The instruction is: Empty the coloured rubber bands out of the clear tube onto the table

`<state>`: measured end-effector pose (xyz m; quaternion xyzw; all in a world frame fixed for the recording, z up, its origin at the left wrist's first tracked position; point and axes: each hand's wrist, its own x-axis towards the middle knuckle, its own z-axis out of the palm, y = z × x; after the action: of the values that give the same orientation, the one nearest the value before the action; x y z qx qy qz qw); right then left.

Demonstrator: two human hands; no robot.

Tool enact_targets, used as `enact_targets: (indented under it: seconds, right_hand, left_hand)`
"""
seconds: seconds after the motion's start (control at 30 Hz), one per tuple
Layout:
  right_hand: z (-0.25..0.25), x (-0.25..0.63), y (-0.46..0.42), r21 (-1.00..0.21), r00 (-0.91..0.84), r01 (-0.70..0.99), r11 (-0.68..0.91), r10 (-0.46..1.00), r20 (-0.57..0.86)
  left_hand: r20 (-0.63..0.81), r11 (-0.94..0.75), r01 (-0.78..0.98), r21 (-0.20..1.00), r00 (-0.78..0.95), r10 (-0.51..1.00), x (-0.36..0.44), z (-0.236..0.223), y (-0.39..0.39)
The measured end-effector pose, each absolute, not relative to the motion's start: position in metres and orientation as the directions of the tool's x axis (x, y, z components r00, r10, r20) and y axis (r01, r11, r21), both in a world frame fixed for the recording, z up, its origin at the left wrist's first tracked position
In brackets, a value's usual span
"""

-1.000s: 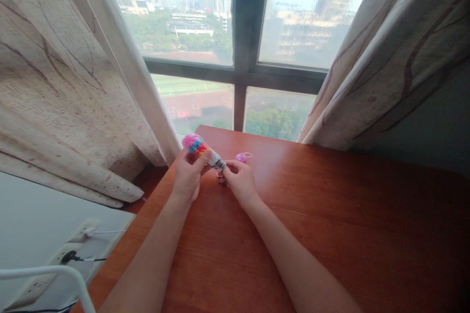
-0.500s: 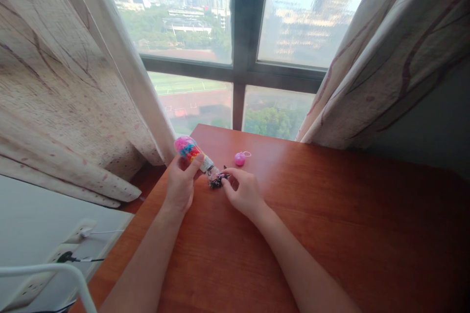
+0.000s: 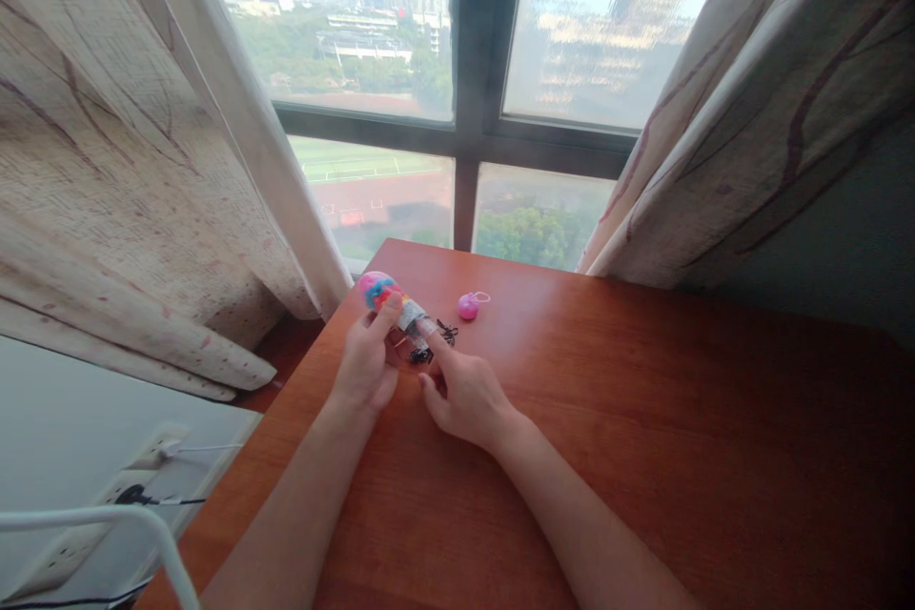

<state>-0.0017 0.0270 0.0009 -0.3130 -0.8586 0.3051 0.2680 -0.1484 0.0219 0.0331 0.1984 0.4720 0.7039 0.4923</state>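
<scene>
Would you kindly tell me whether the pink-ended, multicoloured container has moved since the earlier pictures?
Yes: against the far left corner of the brown wooden table, the pink-ended, multicoloured container shifted left, then back right, and now appears slightly lower.

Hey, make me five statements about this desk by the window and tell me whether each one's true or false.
1. The left hand holds a container with colourful contents. True.
2. The right hand is lifted well away from the container. False: its extended index finger is at the container's near end.
3. Black stringy things lie close to the container. True.
4. The pink round item hangs from the left hand. False: it rests on the desk, right of the container.
5. Curtains hang on both sides of the window. True.
</scene>
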Motion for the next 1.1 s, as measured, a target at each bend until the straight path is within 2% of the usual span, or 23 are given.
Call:
enact_targets:
  seconds: [0.1, 0.2, 0.3, 0.37, 0.47, 0.53, 0.6, 0.7, 0.8, 0.93, 1.0, 1.1]
  right_hand:
    - [0.002, -0.002, 0.029, -0.688, -0.66, 0.413, 0.596, 0.717, 0.225]
    - [0.001, -0.006, 0.031, -0.804, -0.651, 0.321, 0.501, 0.733, 0.197]
    - [0.002, -0.013, 0.031, -0.946, -0.628, 0.133, 0.295, 0.763, 0.15]
    - [0.005, -0.017, 0.03, -0.997, -0.628, -0.027, 0.07, 0.775, 0.071]
    - [0.011, -0.018, 0.029, -0.944, -0.665, -0.215, -0.252, 0.745, -0.047]
    - [0.015, -0.016, 0.028, -0.894, -0.669, -0.279, -0.351, 0.739, -0.081]
    - [0.016, -0.013, 0.028, -0.861, -0.644, -0.332, -0.384, 0.76, -0.09]
    - [0.013, -0.012, 0.03, -0.847, -0.596, -0.354, -0.396, 0.794, -0.121]
    - [0.006, -0.014, 0.031, -0.893, -0.542, -0.285, -0.349, 0.827, -0.15]
    - [-0.003, -0.012, 0.032, -0.992, -0.416, -0.119, -0.049, 0.909, 0.005]
    - [-0.005, -0.009, 0.031, -0.993, -0.381, -0.008, 0.115, 0.918, 0.109]
    - [-0.003, -0.005, 0.027, -0.963, -0.358, 0.095, 0.252, 0.911, 0.203]
  left_hand:
    - [-0.205, -0.012, -0.497, 0.868, -0.381, 0.902, -0.146, 0.033, 0.022]
    - [-0.187, -0.025, -0.463, 0.886, -0.407, 0.894, -0.148, 0.032, 0.022]
    - [-0.15, -0.074, -0.429, 0.901, -0.466, 0.872, -0.148, 0.032, 0.023]
    - [-0.119, -0.115, -0.405, 0.907, -0.51, 0.852, -0.146, 0.032, 0.024]
    - [-0.072, -0.169, -0.365, 0.916, -0.562, 0.824, -0.14, 0.034, 0.025]
    - [-0.045, -0.19, -0.338, 0.922, -0.581, 0.813, -0.137, 0.035, 0.025]
    - [-0.019, -0.209, -0.311, 0.927, -0.596, 0.803, -0.137, 0.037, 0.025]
    - [0.021, -0.235, -0.265, 0.935, -0.623, 0.782, -0.14, 0.039, 0.024]
    - [0.054, -0.24, -0.217, 0.946, -0.625, 0.779, -0.144, 0.038, 0.023]
    - [0.109, -0.232, -0.135, 0.963, -0.595, 0.796, -0.147, 0.036, 0.02]
    - [0.179, -0.242, -0.028, 0.97, -0.594, 0.784, -0.149, 0.035, 0.019]
    - [0.295, -0.273, 0.129, 0.953, -0.59, 0.752, -0.154, 0.034, 0.016]
